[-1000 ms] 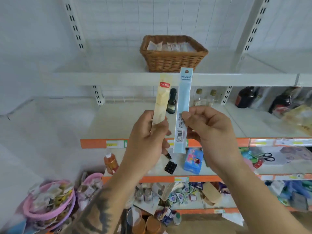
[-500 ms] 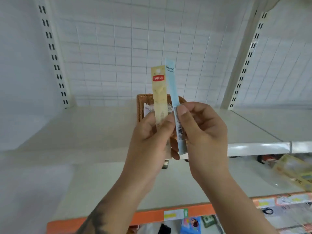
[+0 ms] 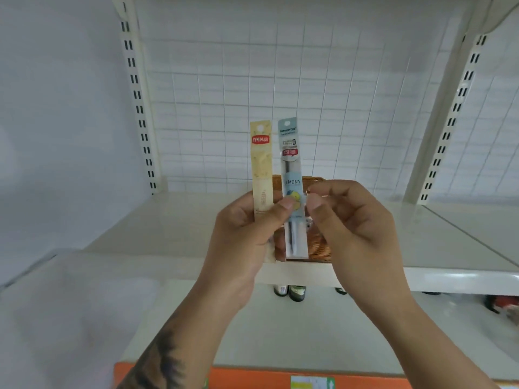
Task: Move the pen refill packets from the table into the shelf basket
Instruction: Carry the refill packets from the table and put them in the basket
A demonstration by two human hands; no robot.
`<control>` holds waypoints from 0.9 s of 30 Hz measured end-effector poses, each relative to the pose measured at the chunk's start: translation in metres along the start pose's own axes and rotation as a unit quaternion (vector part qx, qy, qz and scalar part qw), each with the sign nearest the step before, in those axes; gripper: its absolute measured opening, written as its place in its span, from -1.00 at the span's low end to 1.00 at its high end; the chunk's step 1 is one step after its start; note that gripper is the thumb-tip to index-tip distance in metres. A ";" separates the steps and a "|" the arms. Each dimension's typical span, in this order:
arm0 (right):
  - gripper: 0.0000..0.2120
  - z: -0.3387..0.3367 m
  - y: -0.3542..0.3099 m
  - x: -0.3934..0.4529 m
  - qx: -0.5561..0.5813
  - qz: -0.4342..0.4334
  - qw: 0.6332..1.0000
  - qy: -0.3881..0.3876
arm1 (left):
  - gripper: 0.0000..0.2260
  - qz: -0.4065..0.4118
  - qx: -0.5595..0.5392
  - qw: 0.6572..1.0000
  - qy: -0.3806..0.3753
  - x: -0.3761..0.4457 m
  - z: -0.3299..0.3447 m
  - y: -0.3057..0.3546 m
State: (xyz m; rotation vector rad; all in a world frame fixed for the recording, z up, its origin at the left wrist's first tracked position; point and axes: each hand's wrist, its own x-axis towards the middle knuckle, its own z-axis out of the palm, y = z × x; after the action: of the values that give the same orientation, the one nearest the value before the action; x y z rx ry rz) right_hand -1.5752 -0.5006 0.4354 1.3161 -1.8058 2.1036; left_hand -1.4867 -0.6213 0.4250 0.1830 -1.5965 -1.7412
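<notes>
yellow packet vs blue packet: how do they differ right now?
The yellow packet is opaque with a red logo; the blue packet has a clear window showing refills and reads LEMONS. Yellow sits left, blue right, its top slightly higher. Both stand upright, pinched in the left hand.

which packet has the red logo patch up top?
The yellow packet, leftmost, gripped by the left hand. The pale blue packet beside it reads LEMONS instead.

Blue packet (image 3: 292,189) now face-on beside yellow packet (image 3: 261,169), in left hand's (image 3: 247,237) grip; right hand (image 3: 354,220) off.
</notes>
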 end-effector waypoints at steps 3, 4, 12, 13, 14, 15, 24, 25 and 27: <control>-0.75 0.000 0.001 -0.007 -0.042 -0.032 0.997 -0.064 | -0.84 -0.005 0.017 0.999 0.027 -0.002 -0.007 0.001; -0.72 0.001 0.002 -0.007 -0.047 -0.031 0.995 -0.079 | -0.83 -0.009 0.027 0.999 0.032 -0.002 -0.009 0.001; -0.79 0.006 0.004 0.036 -0.093 0.029 0.992 -0.079 | -0.80 -0.046 0.031 0.996 0.068 -0.008 -0.022 0.006; -0.79 0.005 0.007 0.050 -0.118 0.052 0.989 -0.074 | -0.79 -0.057 0.025 0.995 0.077 -0.009 -0.025 0.007; -0.79 0.004 0.010 0.063 -0.154 0.076 0.982 -0.078 | -0.78 -0.067 0.017 0.994 0.083 -0.009 -0.027 0.008; -0.78 0.005 0.015 0.075 -0.196 0.097 0.972 -0.091 | -0.77 -0.075 0.011 0.993 0.087 -0.010 -0.029 0.008; -0.86 0.038 0.044 0.093 -0.408 0.087 0.883 -0.215 | -0.77 -0.122 0.013 0.988 0.093 -0.022 -0.039 -0.012; -0.88 0.040 0.046 0.093 -0.420 0.088 0.875 -0.226 | -0.77 -0.127 0.014 0.988 0.092 -0.023 -0.040 -0.015; -0.91 0.041 0.048 0.094 -0.429 0.086 0.869 -0.232 | -0.77 -0.130 0.014 0.987 0.092 -0.025 -0.039 -0.018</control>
State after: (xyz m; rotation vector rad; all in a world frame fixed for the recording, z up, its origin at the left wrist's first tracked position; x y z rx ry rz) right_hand -1.6383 -0.5925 0.4554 1.4414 -2.6373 0.7665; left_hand -1.4548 -0.6386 0.3909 0.5701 -1.5147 -1.8372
